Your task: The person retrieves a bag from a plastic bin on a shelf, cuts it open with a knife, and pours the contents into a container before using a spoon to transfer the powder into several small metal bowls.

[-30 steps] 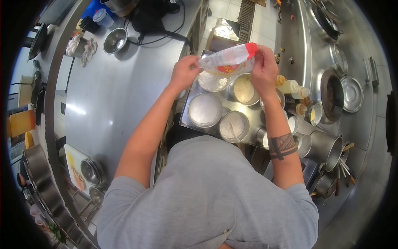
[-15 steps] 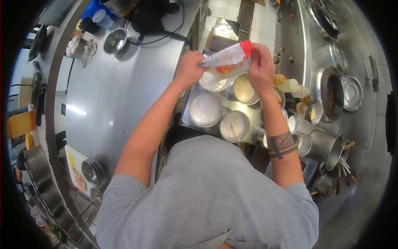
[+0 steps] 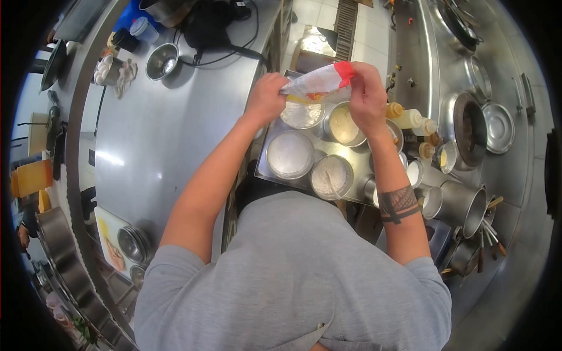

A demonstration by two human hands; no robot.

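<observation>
A white plastic bag [image 3: 319, 81] with a red end and a red-yellow print is stretched between my two hands. My left hand [image 3: 267, 96] is closed on its left end, and my right hand [image 3: 367, 96] grips the red end. The bag hangs over a round container of white powder [image 3: 302, 116]. Close by stand a container of pale yellow powder [image 3: 344, 124], a container with a smooth white top [image 3: 290, 155] and one of white grains [image 3: 331, 177] with a utensil in it. What is inside the bag cannot be made out.
A steel worktop [image 3: 170, 146] lies to my left, with a metal bowl [image 3: 162, 61], a black bag [image 3: 208, 29] and stacked bowls [image 3: 133, 243] on a board. Squeeze bottles [image 3: 410, 119], a wok [image 3: 470, 131] and a large pot [image 3: 462, 205] stand at right.
The bag has tilted and flattened slightly between my hands, so less of its print shows. Both hands keep their hold and have barely moved.
</observation>
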